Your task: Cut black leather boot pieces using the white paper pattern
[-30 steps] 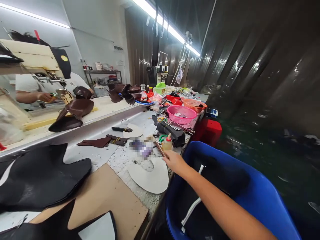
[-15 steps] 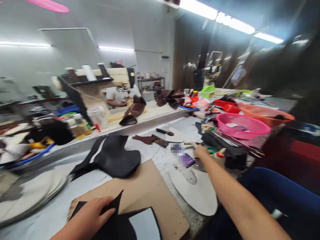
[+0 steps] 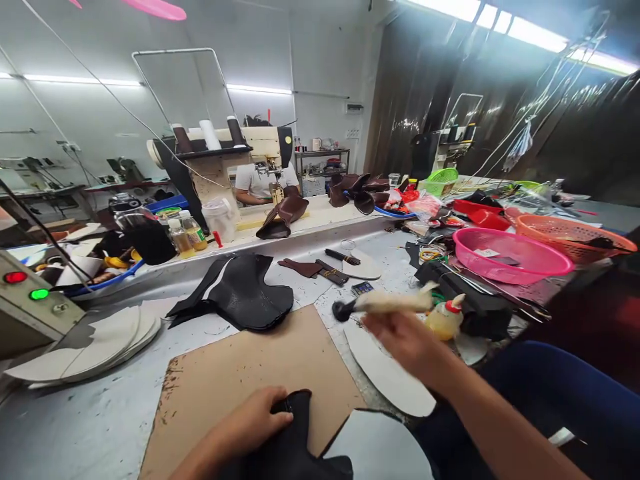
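a pale-handled tool (image 3: 387,302) with a black head is being held in the right hand (image 3: 407,341). the fingers are being kept clamped around the rear of the handle, though they are blurred. the tool is being carried level above the bench, its black head pointing left and lying beyond the fingertips, just above a white sole-shaped piece (image 3: 387,373).

a black leather piece (image 3: 290,450) is being pressed down by the left hand (image 3: 253,421) at the near edge of the view. the fingers are being held together and bent over the piece's top end; whether it is being pinched or only pressed cannot be told. the piece is lying partly on a brown cardboard sheet (image 3: 235,367), under and in front of the hand.

a glue bottle (image 3: 445,319) with a red cap is standing just right of the tool. a stack of black leather pieces (image 3: 245,293) is lying beyond the cardboard, and a pink basket (image 3: 505,250) is standing further right.
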`<state>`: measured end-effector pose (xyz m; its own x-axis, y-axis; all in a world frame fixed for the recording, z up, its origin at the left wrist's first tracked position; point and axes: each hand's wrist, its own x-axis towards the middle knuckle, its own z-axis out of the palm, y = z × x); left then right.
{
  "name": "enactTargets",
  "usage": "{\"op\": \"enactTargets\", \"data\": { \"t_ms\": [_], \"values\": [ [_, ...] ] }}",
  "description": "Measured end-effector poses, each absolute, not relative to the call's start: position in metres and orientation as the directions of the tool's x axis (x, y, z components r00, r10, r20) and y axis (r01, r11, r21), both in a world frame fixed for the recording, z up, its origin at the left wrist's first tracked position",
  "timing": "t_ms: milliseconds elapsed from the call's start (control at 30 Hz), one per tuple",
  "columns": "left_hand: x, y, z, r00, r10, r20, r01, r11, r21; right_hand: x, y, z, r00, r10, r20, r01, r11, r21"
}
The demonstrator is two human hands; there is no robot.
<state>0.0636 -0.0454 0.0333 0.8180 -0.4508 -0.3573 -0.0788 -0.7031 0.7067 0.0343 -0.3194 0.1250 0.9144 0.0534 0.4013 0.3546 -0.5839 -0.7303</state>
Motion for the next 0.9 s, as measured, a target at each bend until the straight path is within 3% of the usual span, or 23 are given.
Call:
{"op": "enactTargets", "data": {
  "t_ms": [100, 233, 367, 533, 700, 900],
  "values": [
    [0.061, -0.046, 0.014, 0.899, -0.354, -0.259, -0.131, -0.779, 0.613, 0.026, -0.276, 0.104, 0.918, 0.318, 0.237, 0.394, -0.658, -0.642],
    [0.048, -0.031, 0.01, 0.936, -0.232, -0.266, -0.055, -0.841, 0.539, 0.031, -0.243, 0.068, 0.904, 0.426, -0.02, 0.329, -0.727, -0.602],
    [0.034, -0.019, 0.008, 0.946, -0.189, -0.265, -0.023, -0.851, 0.525, 0.024, -0.228, 0.046, 0.885, 0.453, -0.11, 0.285, -0.712, -0.642],
    [0.032, -0.012, -0.005, 0.933, -0.327, -0.15, -0.16, -0.75, 0.642, 0.008, -0.22, 0.039, 0.875, 0.475, -0.088, 0.265, -0.625, -0.735],
    [0.034, -0.013, -0.025, 0.926, -0.376, 0.023, -0.333, -0.789, 0.515, 0.016, -0.217, 0.033, 0.895, 0.431, -0.113, 0.262, -0.713, -0.65],
    [0.035, -0.004, -0.047, 0.799, -0.498, 0.338, -0.601, -0.679, 0.421, 0.022, -0.203, 0.031, 0.941, 0.304, -0.15, 0.174, -0.813, -0.556]
  ]
}}
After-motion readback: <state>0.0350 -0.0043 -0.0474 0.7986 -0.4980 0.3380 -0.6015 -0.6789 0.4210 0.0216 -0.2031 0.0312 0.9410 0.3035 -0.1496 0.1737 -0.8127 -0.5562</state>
